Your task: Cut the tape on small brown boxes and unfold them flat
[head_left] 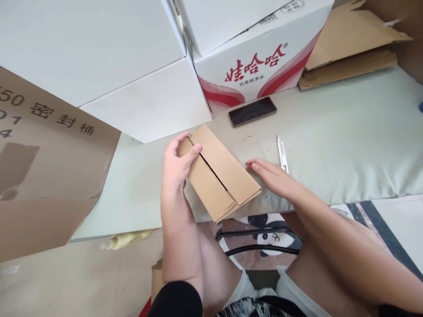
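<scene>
A small brown cardboard box (228, 169) sits tilted at the table's front edge, its two flaps folded in with a narrow dark gap between them. My left hand (180, 158) grips its far left end, the thumb pressed on top near the gap and the fingers over the end. To the right of the box, my right hand (272, 176) is held apart from it, with fingers stretched out and nothing in them. Just beyond that hand lies a white utility knife (282, 154) on the table.
A dark phone (253, 112) lies before a white and red carton (264, 66). White boxes (148, 101) stand at the back left, and a large brown carton (49, 176) is at the left. Flattened cardboard (350, 39) lies at the back right on the pale green tablecloth (346, 145).
</scene>
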`<action>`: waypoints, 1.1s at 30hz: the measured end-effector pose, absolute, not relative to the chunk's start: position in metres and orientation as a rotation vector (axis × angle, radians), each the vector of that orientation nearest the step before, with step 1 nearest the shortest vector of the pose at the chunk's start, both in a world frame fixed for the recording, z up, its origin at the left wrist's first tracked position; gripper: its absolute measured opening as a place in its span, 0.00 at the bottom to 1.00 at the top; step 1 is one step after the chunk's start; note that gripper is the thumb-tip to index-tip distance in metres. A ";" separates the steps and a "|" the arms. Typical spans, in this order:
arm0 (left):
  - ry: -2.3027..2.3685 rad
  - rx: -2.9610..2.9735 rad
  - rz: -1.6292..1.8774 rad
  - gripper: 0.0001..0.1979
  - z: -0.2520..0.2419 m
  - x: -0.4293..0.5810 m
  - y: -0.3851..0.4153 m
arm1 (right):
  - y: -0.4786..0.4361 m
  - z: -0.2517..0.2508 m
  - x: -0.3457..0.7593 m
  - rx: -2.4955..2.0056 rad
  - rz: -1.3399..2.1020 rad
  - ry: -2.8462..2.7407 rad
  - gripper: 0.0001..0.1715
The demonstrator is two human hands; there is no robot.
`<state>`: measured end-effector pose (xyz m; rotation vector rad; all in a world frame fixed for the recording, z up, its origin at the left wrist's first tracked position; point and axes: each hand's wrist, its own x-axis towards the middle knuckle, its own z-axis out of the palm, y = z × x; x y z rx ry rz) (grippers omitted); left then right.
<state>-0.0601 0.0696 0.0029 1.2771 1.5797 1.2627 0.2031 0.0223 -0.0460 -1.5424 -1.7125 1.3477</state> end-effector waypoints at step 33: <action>1.309 0.963 0.827 0.32 -0.029 -0.039 0.047 | 0.004 -0.006 0.196 -1.285 0.388 -1.585 0.08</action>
